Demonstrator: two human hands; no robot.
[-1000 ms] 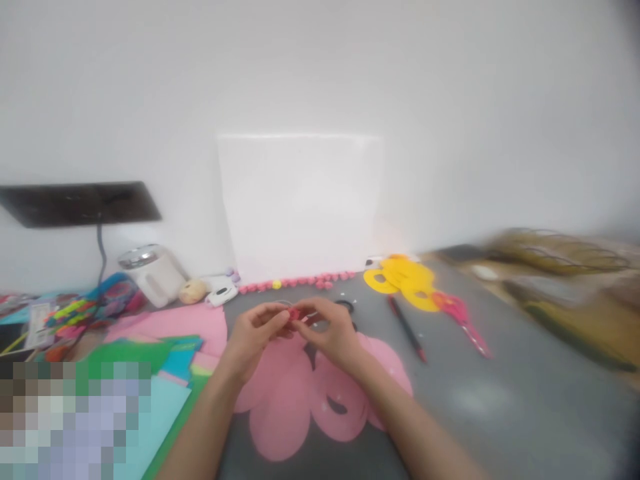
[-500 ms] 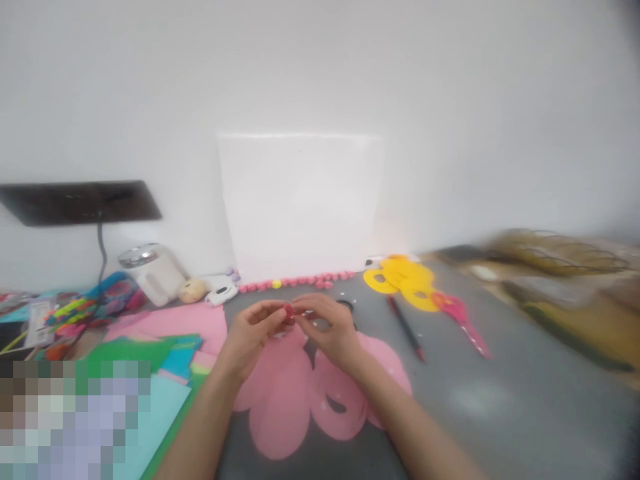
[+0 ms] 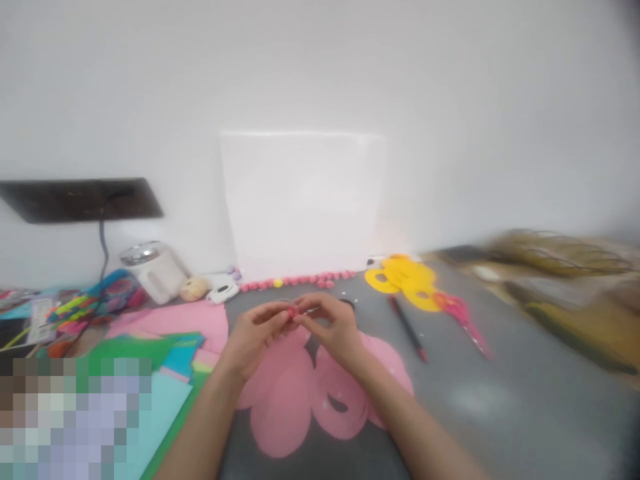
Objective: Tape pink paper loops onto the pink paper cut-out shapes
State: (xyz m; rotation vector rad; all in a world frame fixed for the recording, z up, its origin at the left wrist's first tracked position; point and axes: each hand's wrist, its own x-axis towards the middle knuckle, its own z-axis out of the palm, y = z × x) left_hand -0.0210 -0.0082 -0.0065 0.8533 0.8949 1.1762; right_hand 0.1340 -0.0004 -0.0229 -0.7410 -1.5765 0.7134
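Above the pink paper shapes, both my hands meet with their fingertips together. My left hand (image 3: 260,331) pinches a small pinkish-red piece (image 3: 292,312) between thumb and fingers; it is too small and blurred to name. From the other side, the thumb and fingers of my right hand (image 3: 333,325) close on the same piece. Under my hands lie large petal-shaped pink paper cutouts (image 3: 281,420), one with an eye-shaped hole. Behind them, several small pink balls (image 3: 300,281), with a yellow one (image 3: 278,283) among them, form a row along the wall.
Yellow paper cutouts (image 3: 407,275), a black-and-red pen (image 3: 407,328) and pink scissors (image 3: 463,320) lie to the right. On the left are coloured sheets (image 3: 165,400), a white container (image 3: 160,277) and craft bits. A white sheet (image 3: 305,200) stands against the wall.
My fingers have shifted slightly around the small pinkish-red piece, and less of it shows now. Both hands stay in nearly the same place.
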